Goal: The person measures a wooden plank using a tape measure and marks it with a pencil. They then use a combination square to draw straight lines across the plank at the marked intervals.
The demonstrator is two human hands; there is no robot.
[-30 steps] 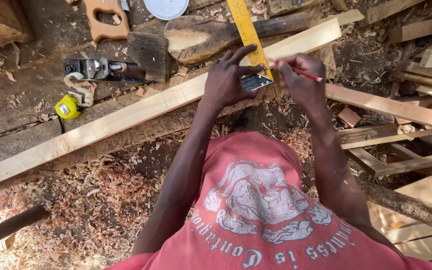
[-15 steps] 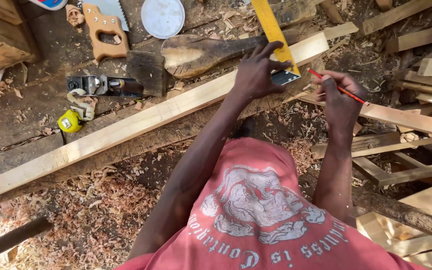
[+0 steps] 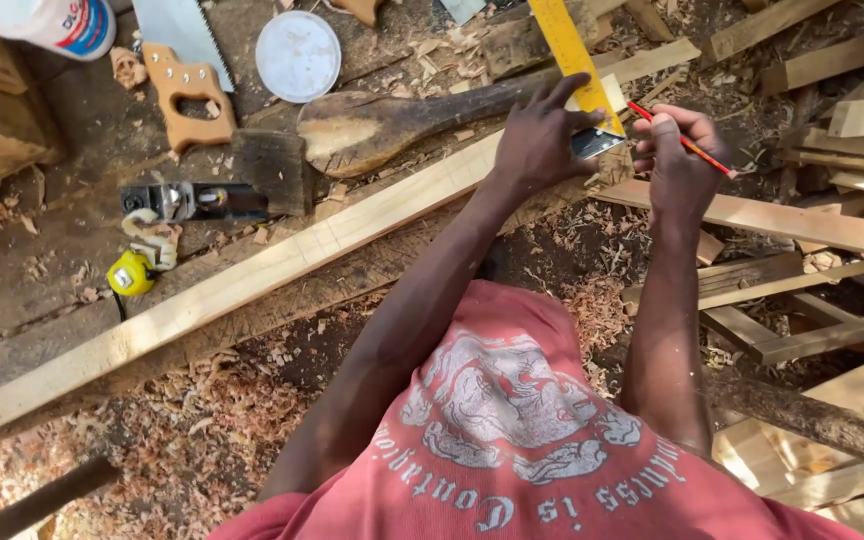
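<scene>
A long pale wooden plank [image 3: 282,262] lies diagonally across the dark workbench [image 3: 52,330]. My left hand [image 3: 542,140] presses a yellow try square [image 3: 574,60] flat against the plank near its far right end, fingers spread over the blade and metal stock. My right hand [image 3: 677,160] holds a red pencil [image 3: 680,140] just to the right of the square, its tip pointing toward the square's edge. My red printed shirt fills the lower middle of the view.
On the bench to the left lie a metal hand plane [image 3: 192,200], a yellow tape measure [image 3: 132,272], a wooden-handled saw [image 3: 180,70], a white round lid [image 3: 298,55] and a carved paddle-shaped board [image 3: 392,120]. Loose timber strips [image 3: 792,220] pile at right; shavings [image 3: 202,420] cover the ground.
My left hand slid the square along the plank toward its right end. My right hand drew the pencil away, then brought it back beside the square.
</scene>
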